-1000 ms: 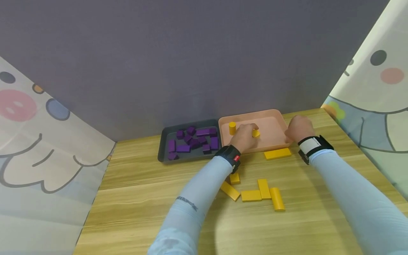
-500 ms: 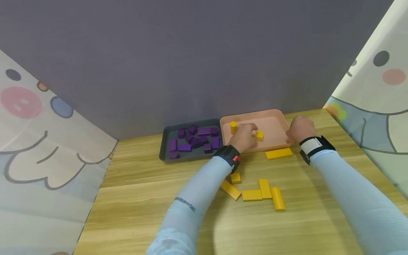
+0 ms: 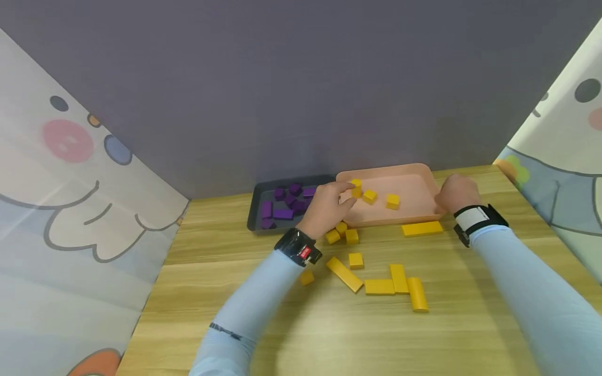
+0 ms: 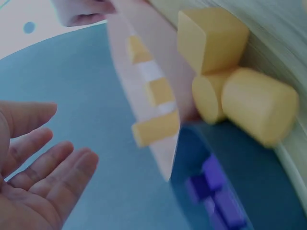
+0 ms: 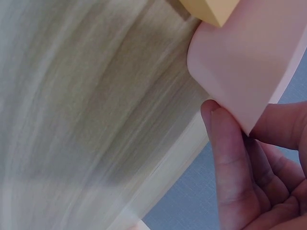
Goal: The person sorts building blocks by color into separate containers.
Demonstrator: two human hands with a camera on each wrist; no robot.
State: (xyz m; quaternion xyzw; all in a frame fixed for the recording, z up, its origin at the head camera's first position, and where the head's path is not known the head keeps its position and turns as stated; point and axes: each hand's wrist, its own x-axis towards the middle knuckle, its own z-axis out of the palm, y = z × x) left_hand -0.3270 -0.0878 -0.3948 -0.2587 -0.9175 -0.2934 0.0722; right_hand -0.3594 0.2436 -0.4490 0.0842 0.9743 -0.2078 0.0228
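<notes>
My left hand (image 3: 325, 209) hovers over the pink tray's near left corner, its fingers spread with nothing between them. Its fingers also show loosely extended in the left wrist view. With thumb and fingers, my right hand (image 3: 458, 193) pinches the right wall of the pink tray (image 3: 409, 185); the right wrist view shows that grip on the rim (image 5: 249, 122). Inside the tray stand a yellow cylinder (image 3: 356, 189) and two small yellow blocks, one left of centre (image 3: 370, 197) and another block (image 3: 392, 201) nearer the middle.
A dark grey tray (image 3: 256, 209) of purple blocks (image 3: 283, 214) adjoins the pink one. Yellow pieces lie on the wooden table: a cluster with a cube (image 4: 211, 40), a long plank (image 3: 422, 228), another plank (image 3: 345, 274) and a half-round bar (image 3: 417, 294). A grey panel rises behind.
My left hand has let go of a small yellow block in the pink tray and drawn back leftward. My right hand keeps its hold on the tray's edge. The head view has shifted slightly.
</notes>
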